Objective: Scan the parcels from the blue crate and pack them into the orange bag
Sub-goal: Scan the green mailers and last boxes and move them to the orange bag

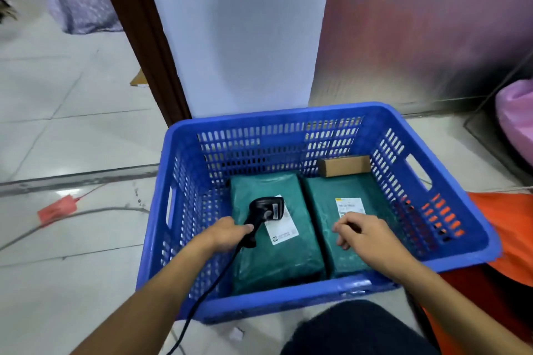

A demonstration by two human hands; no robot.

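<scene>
Green parcel lies beneath the left hand gripping a barcode scanner. Right hand, loosely curled and empty, hovers over another parcel.

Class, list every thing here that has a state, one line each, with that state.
Crate: upright, partly filled.
Left parcel: flat in crate, label up.
Right parcel: flat in crate, label up, under right hand.
Box: resting at crate's far wall.
Scanner: held by left hand, over left parcel's label.
Orange bag: beside crate; opening unseen.
</scene>
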